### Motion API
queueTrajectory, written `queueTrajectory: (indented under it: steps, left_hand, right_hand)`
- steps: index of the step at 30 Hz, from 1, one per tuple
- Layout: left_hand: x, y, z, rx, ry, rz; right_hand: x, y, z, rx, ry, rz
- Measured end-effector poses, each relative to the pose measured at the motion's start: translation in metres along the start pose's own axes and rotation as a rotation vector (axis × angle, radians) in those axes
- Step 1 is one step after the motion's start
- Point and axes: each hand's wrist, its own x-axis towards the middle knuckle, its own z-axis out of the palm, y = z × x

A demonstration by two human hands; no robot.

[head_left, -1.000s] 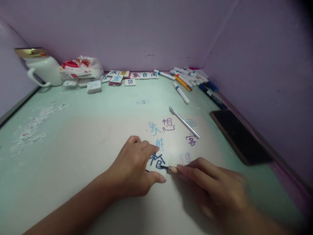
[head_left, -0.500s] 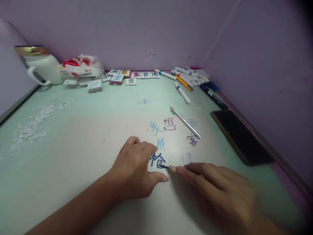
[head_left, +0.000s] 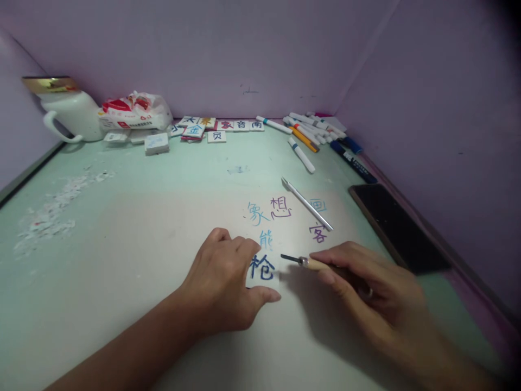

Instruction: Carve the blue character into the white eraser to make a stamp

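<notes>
Left hand (head_left: 228, 282) pins a small white tile (head_left: 262, 270) bearing a dark blue character to the table (head_left: 122, 244); right hand (head_left: 366, 282) grips a carving tool (head_left: 303, 262), tip lifted just beside the tile. Carving appears unfinished.

Pale green table (head_left: 171, 174) ran wall to wall, with a whiter worn patch across the middle. Handwritten characters (head_left: 280, 217) in blue and purple sat on that patch. A small white tile (head_left: 264, 270) with a dark blue character lay near the front, a thin metal tool (head_left: 307, 203) diagonal just behind the writing. Back edge held a white jug (head_left: 69, 117), a red-and-white plastic packet (head_left: 136, 111), a row of character tiles (head_left: 215, 127) and a heap of marker pens (head_left: 315, 130). Dark phone (head_left: 396, 225) lay flat at the right edge. White crumbs (head_left: 52, 209) were scattered on the left.
</notes>
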Motion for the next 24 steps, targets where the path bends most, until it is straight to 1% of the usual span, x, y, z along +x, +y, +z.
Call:
queueTrajectory:
  steps: [1,3,6,9,12,15,18,24]
  left_hand:
    - [0.000,0.000,0.000,0.005,0.001,0.003]
    - [0.000,0.001,0.000,0.006,0.003,0.010]
    - [0.000,0.002,0.000,-0.006,0.001,0.021]
    - [-0.001,0.002,-0.001,-0.015,-0.003,0.039]
    - [-0.002,0.002,-0.002,-0.019,-0.014,0.053]
    - [-0.002,0.003,-0.002,-0.031,-0.022,0.052]
    - [-0.001,0.003,-0.002,-0.038,-0.033,0.040]
    - [0.000,0.004,-0.003,-0.037,-0.038,0.031]
  right_hand:
    - [0.000,0.001,0.001,0.011,-0.010,0.005]
    - [-0.001,0.002,0.003,-0.011,-0.037,-0.030]
    - [-0.002,0.006,0.003,-0.173,-0.077,-0.159]
    - [0.001,0.007,-0.004,-0.390,-0.094,-0.318]
    - [0.005,0.001,-0.013,-0.474,-0.116,-0.426]
    - [0.009,-0.006,-0.019,-0.487,-0.128,-0.448]
    - [0.010,-0.009,-0.017,-0.506,-0.134,-0.448]
    - [0.005,-0.003,-0.009,-0.474,-0.100,-0.466]
